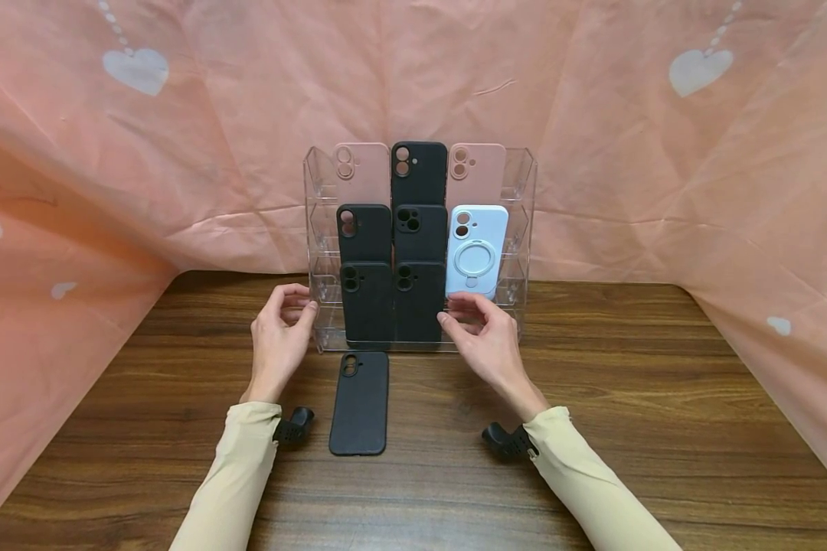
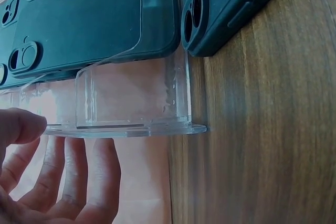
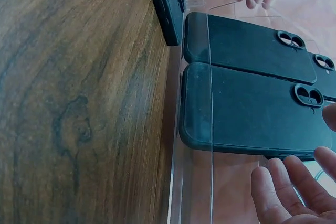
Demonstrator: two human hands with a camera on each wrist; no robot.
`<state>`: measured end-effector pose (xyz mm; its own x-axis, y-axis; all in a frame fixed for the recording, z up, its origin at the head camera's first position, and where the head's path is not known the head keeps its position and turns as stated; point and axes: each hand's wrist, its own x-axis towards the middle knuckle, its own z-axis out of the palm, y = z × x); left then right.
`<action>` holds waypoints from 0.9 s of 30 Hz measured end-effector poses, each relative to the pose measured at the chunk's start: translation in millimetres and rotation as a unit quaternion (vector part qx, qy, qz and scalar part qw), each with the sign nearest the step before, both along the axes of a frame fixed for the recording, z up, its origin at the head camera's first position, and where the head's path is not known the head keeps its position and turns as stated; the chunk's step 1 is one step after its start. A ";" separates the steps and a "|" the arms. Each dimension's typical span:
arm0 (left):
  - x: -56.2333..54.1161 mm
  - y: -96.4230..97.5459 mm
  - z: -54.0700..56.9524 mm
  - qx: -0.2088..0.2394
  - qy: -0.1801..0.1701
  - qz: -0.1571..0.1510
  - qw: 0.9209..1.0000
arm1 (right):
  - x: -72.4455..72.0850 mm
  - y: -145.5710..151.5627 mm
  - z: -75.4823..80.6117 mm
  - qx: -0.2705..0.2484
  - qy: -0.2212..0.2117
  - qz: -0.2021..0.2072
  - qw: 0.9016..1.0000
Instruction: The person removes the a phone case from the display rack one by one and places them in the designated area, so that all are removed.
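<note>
A clear tiered display stand (image 1: 420, 347) holds several phone cases. My left hand (image 1: 280, 337) is at its left side, loosely bent fingertips right at the clear side panel (image 2: 131, 127). My right hand (image 1: 485, 340) hovers before the stand's lower right, below the white-blue case with a ring (image 1: 475, 260), thumb and fingers apart, nothing between them. Nearest the right thumb stands a black case (image 1: 419, 306) in the bottom tier, beside another black case (image 1: 368, 306). A loose black case (image 1: 360, 405) lies on the table in front of the stand, between the hands.
Two black cases (image 1: 365, 237) (image 1: 420, 241) stand in the middle tier. Above are a pink case (image 1: 363, 184), a black case (image 1: 419, 180) and another pink case (image 1: 478, 184). The wooden table (image 1: 627, 383) meets a pink cloth backdrop (image 1: 593, 153).
</note>
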<state>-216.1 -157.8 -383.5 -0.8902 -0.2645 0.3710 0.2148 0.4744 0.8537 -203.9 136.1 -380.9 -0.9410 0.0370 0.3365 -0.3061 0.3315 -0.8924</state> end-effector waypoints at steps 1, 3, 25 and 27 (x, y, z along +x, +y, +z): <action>0.0 -0.2 0.1 0.000 0.000 0.000 1.000 | -0.6 -0.2 0.0 0.002 0.001 -0.001 1.000; 0.2 -0.4 0.2 0.001 -0.001 0.000 1.000 | -1.6 -0.3 -0.2 0.006 0.004 -0.005 1.000; 0.1 0.1 -0.6 -0.004 0.000 0.000 1.000 | -11.2 -13.5 -10.6 0.006 -0.007 -0.055 0.998; 0.0 -0.2 -0.8 -0.003 -0.001 0.000 1.000 | -12.6 -15.2 -11.7 0.009 -0.007 -0.064 0.998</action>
